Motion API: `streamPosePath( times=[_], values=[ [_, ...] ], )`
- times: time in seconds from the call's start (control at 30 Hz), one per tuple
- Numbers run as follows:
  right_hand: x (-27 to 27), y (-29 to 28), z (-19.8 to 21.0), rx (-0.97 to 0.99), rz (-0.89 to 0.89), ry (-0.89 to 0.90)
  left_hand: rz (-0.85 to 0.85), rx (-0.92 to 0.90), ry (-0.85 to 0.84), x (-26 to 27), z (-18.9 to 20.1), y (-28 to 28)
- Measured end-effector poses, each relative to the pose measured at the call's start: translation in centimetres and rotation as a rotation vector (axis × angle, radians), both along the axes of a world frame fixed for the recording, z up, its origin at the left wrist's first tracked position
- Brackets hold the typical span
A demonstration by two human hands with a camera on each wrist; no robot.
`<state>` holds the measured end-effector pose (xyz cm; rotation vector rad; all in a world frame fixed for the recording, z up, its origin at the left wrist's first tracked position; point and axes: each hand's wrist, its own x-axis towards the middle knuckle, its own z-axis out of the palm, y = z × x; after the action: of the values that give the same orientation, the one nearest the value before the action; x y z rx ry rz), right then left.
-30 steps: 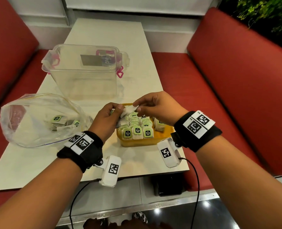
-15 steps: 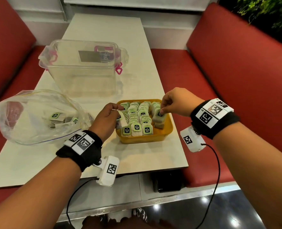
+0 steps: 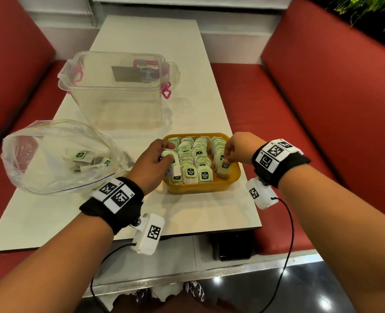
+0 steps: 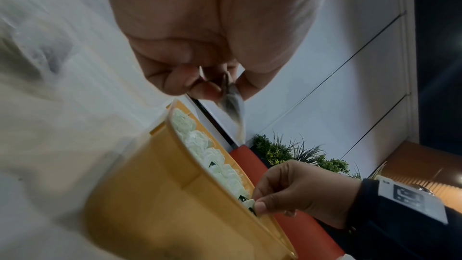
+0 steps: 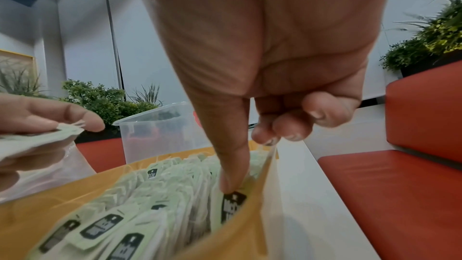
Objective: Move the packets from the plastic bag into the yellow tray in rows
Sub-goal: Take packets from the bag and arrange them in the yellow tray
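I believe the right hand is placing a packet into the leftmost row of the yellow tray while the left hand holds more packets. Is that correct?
Not quite. In the head view the right hand is setting its packet into the rightmost row of the yellow tray, not the leftmost. The left hand does hold more packets.

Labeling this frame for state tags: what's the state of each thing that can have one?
plastic bag: mouth open, lying on its side, a few packets left inside
yellow tray: mostly filled, packets upright in rows
clear container: lid off, upright
left hand: holds spare packets over the tray's left edge
right hand: pinches front packet of the rightmost row
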<state>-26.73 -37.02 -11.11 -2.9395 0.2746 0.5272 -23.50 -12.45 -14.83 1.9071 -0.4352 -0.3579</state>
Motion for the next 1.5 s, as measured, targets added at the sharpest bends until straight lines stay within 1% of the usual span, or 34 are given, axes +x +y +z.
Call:
streamPosePath(
  times=[0.17,0.23,0.3,0.4,0.47,0.53,0.6,0.7,0.83,0.97,1.07,1.13,1.23,1.33,1.5],
  values=[
    [0.1,-0.1,0.0,0.007,-0.025,-0.008,-0.001,-0.002,-0.038,0.1,-0.2,0.2],
    [0.1,0.0,0.3,0.012,-0.03,-0.055,0.006,-0.016,-0.028,0.0,-0.1,0.1],
    [-0.1,0.4,1.0,0.029,0.004,-0.132,0.001,-0.028,-0.03,-0.1,0.0,0.0],
    [-0.4,2.2,2.7,0.191,0.083,-0.217,-0.023,-0.018,-0.053,-0.4,0.4,-0.4],
    [-0.7,3.7,3.7,0.313,0.141,-0.226,-0.044,-0.029,-0.059,-0.6,0.7,-0.9],
    [-0.8,4.7,4.0,0.347,0.193,-0.214,-0.069,-0.034,-0.064,-0.9,1.0,-1.2],
    [-1.0,5.3,3.9,0.331,0.215,-0.218,-0.088,-0.038,-0.07,-1.0,1.3,-1.3],
    [-1.4,5.3,3.5,0.389,0.198,-0.26,-0.107,-0.018,-0.08,-1.1,1.6,-1.2],
    [-1.8,4.7,3.3,0.502,0.132,-0.344,-0.112,0.006,-0.032,-1.1,1.4,-0.7],
    [-2.2,4.3,3.0,0.597,0.051,-0.417,-0.06,0.027,-0.116,-1.2,0.9,-0.4],
    [-2.3,4.3,2.8,0.61,0.054,-0.453,-0.04,-0.006,-0.099,-1.3,0.9,-0.5],
    [-2.3,4.3,2.7,0.609,0.059,-0.459,-0.035,0.013,-0.101,-1.2,0.9,-0.5],
    [-2.3,4.5,2.9,0.555,0.073,-0.443,-0.04,0.065,-0.131,-1.2,0.6,-0.4],
    [-2.1,4.7,3.3,0.475,0.1,-0.424,-0.043,0.061,-0.138,-1.2,0.7,-0.5],
    [-1.9,4.9,3.9,0.401,0.148,-0.414,-0.055,0.08,-0.158,-1.3,0.7,-0.9]
  ],
)
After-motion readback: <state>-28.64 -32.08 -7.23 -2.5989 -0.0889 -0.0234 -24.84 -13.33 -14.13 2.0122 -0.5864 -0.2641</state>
